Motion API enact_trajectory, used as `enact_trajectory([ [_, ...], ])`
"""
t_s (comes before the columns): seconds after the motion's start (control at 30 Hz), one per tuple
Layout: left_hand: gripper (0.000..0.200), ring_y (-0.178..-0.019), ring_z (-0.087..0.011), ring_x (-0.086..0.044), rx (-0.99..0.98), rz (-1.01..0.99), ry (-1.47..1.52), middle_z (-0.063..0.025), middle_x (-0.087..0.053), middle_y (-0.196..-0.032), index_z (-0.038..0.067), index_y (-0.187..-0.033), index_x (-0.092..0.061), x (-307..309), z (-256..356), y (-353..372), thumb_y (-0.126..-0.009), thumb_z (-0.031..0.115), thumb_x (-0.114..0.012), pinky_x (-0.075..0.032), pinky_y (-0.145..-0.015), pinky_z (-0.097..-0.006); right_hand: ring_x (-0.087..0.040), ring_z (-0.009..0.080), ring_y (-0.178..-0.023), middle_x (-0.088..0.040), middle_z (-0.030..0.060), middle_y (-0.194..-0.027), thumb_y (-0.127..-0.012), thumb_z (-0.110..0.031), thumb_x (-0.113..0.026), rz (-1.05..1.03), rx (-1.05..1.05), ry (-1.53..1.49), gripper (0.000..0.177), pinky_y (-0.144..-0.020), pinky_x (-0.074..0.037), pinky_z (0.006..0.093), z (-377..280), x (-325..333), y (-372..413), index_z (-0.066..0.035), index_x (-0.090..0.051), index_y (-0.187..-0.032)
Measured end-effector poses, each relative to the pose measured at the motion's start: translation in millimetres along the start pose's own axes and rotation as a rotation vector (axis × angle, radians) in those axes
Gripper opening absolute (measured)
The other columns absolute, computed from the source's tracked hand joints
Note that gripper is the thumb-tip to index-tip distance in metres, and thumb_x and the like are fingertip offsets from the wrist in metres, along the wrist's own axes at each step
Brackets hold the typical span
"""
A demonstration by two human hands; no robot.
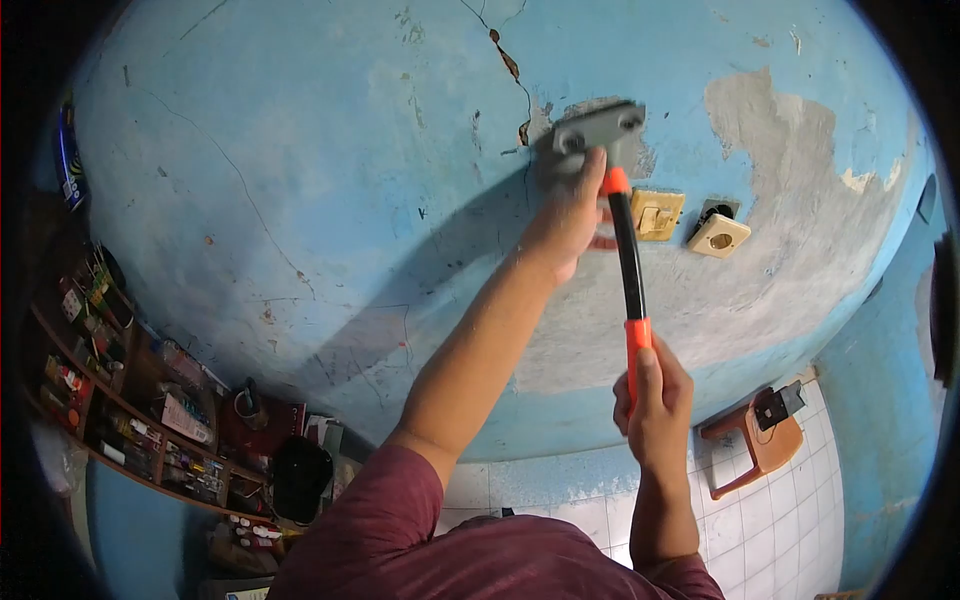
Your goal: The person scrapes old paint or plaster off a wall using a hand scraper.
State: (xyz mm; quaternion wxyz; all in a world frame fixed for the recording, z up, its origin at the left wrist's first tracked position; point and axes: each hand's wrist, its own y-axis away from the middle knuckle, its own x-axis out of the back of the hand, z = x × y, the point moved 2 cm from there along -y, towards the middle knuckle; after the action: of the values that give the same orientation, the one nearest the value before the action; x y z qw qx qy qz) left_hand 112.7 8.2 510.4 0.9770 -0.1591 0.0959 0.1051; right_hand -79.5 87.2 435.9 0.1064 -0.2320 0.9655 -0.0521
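Note:
A long-handled scraper with a black and orange handle and a wide grey head lies against the blue wall. Its head touches a patch of bare grey plaster above the light switch. My left hand is at the upper end of the tool, thumb pressed on the neck just below the head; its other fingers are partly hidden behind the handle. Lower down, my right hand wraps round the orange grip. Right of the switch, a socket hangs tilted out of its wall box.
Cracks run down the wall above the scraper head. Wooden shelves full of small items stand at the lower left, beside a black container. An orange plastic stool with a dark object on it stands on the tiled floor.

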Motion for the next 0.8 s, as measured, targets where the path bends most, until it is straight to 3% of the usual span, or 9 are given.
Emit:
enact_trajectory([
  [0.07, 0.055, -0.09, -0.017, -0.067, -0.045, -0.006, 0.032, -0.0003, -0.06, -0.095, 0.015, -0.1, -0.056, -1, 13, -8, -0.096, 0.066, -0.037, -0.05, -0.071, -0.0388, -0.038, 0.0022, -0.05, -0.043, -0.005, -0.065, -0.103, -0.028, -0.048, -0.019, 0.078, -0.003, 0.042, -0.042, -0.03, 0.0177, -10, -9, -9, 0.0, -0.052, -0.134],
  [0.23, 0.052, -0.089, -0.017, -0.066, 0.025, 0.05, -0.023, -0.0014, -0.061, -0.097, 0.015, -0.103, -0.055, 5, -4, 8, -0.097, 0.064, -0.039, -0.05, -0.069, -0.0385, -0.039, 0.0021, -0.049, -0.043, -0.0045, -0.061, -0.103, -0.03, -0.048, -0.004, 0.06, -0.006, 0.043, -0.041, -0.03, 0.0178, 5, -9, 7, -0.001, -0.051, -0.135],
  [0.53, 0.057, -0.09, -0.0173, -0.066, -0.079, -0.02, 0.012, -0.0038, -0.06, -0.098, 0.011, -0.103, -0.055, 7, 15, 8, -0.095, 0.066, -0.041, -0.048, -0.066, -0.0353, -0.036, 0.0029, -0.045, -0.044, -0.0032, -0.06, -0.104, -0.029, -0.046, 0.0, 0.042, 0.024, 0.042, -0.039, -0.029, 0.0187, -1, -15, 3, 0.0, -0.051, -0.133],
  [0.6, 0.057, -0.09, -0.0169, -0.066, 0.016, 0.039, -0.034, -0.003, -0.06, -0.097, 0.012, -0.102, -0.056, 10, -3, 16, -0.095, 0.067, -0.04, -0.047, -0.067, -0.0347, -0.037, 0.004, -0.044, -0.045, -0.0022, -0.059, -0.104, -0.029, -0.045, -0.004, -0.001, 0.001, 0.042, -0.039, -0.03, 0.0198, 11, -14, 13, 0.0, -0.051, -0.133],
  [0.8, 0.057, -0.088, -0.0164, -0.066, -0.054, -0.029, -0.003, -0.0036, -0.061, -0.097, 0.012, -0.099, -0.057, 8, 25, -5, -0.096, 0.065, -0.039, -0.049, -0.07, -0.0372, -0.037, 0.0041, -0.043, -0.044, -0.0021, -0.059, -0.104, -0.031, -0.045, 0.011, 0.05, -0.001, 0.043, -0.039, -0.03, 0.0197, -11, -30, -7, -0.001, -0.051, -0.133],
])
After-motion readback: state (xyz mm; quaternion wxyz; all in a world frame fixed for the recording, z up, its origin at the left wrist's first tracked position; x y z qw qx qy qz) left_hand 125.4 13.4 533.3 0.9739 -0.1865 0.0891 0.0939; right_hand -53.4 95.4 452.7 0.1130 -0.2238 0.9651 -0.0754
